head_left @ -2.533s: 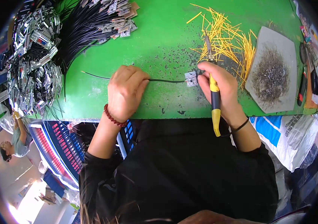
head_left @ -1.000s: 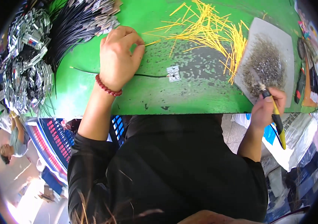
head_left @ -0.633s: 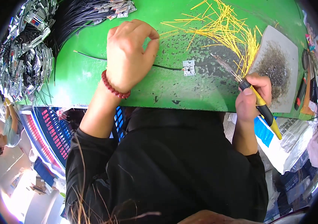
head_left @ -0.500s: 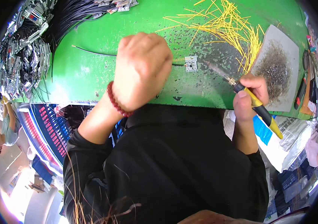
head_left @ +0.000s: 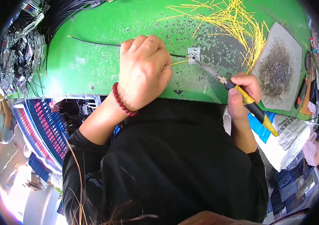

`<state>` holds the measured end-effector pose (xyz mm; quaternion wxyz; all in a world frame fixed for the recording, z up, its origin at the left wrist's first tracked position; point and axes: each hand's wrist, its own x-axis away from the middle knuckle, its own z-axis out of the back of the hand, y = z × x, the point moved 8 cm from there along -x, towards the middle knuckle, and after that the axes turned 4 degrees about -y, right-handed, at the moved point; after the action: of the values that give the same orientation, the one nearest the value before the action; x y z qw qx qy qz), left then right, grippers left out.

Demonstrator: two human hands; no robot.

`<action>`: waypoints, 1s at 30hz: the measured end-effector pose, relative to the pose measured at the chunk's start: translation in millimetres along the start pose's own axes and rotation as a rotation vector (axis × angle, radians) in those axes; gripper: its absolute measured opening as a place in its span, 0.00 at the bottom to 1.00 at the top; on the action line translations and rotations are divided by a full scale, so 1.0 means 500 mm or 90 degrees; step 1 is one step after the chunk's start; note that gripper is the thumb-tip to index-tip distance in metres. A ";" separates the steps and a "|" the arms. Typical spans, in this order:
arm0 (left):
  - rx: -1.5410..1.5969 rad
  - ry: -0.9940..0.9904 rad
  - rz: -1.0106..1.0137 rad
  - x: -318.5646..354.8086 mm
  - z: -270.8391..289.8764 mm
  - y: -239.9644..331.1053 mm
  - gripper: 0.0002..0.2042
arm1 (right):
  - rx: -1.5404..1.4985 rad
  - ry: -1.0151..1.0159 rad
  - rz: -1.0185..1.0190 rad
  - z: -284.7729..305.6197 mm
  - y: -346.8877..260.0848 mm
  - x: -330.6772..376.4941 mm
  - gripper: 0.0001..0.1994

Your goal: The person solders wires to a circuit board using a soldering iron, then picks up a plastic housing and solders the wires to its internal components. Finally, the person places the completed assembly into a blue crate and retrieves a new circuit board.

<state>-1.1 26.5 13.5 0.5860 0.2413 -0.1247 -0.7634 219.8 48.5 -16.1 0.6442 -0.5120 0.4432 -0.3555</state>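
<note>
Via head camera, I have the left hand (head_left: 143, 72) pinched on a yellow wire (head_left: 180, 62) and the right hand (head_left: 238, 107) clamped around a soldering iron (head_left: 256, 110), tip at the circuit board (head_left: 194, 52).

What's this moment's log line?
left hand: holds yellow wire, end at circuit board | right hand: holds soldering iron, tip at board

Green tabletop (head_left: 92, 65) under circuit board (head_left: 193, 51), yellow wires (head_left: 257, 45), grey slab (head_left: 296, 53)

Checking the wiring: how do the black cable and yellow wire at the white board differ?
The black cable shows on both sides of the left hand; the yellow wire only on its right. At the white board, the cable sits higher in view than the wire. Both reach the board.
</note>
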 end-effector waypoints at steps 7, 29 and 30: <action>-0.015 -0.017 -0.003 -0.006 -0.006 0.008 0.06 | 0.050 -0.031 0.035 -0.001 -0.002 -0.003 0.11; -0.016 -0.027 -0.004 -0.008 -0.004 0.006 0.07 | 0.028 -0.007 0.034 0.004 -0.015 -0.002 0.13; -0.009 -0.029 0.000 -0.007 -0.002 0.005 0.07 | 0.019 -0.004 0.027 0.005 -0.014 -0.001 0.13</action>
<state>2.3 29.4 14.9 0.5845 0.2195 -0.1327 -0.7697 221.9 48.1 -9.0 0.6607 -0.4938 0.4464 -0.3471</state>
